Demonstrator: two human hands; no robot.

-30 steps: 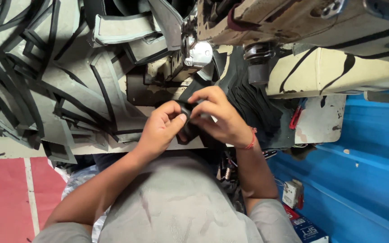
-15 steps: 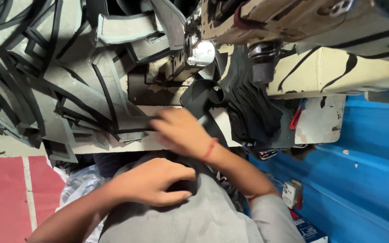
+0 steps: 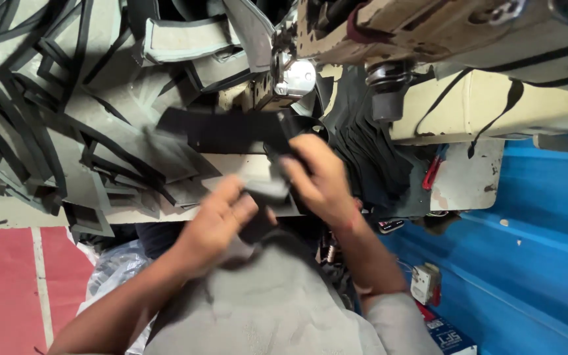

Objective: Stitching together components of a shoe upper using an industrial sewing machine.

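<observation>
While the left hand [image 3: 215,220] pinches a small grey fabric piece [image 3: 265,189] at its near edge, the right hand [image 3: 320,176] closes its fingers over a long black strap [image 3: 221,130] that lies across the bench [image 3: 8,213] just before the sewing machine [image 3: 428,39]; both are blurred, so the exact grip is hard to read; the step in hand looks like laying the grey piece against the strap, ready for stitching; the next move would call for squaring the two edges and keeping them flat under the metal presser head [image 3: 295,77]; cut grey-and-black pieces [image 3: 67,98] are heaped to the left.
</observation>
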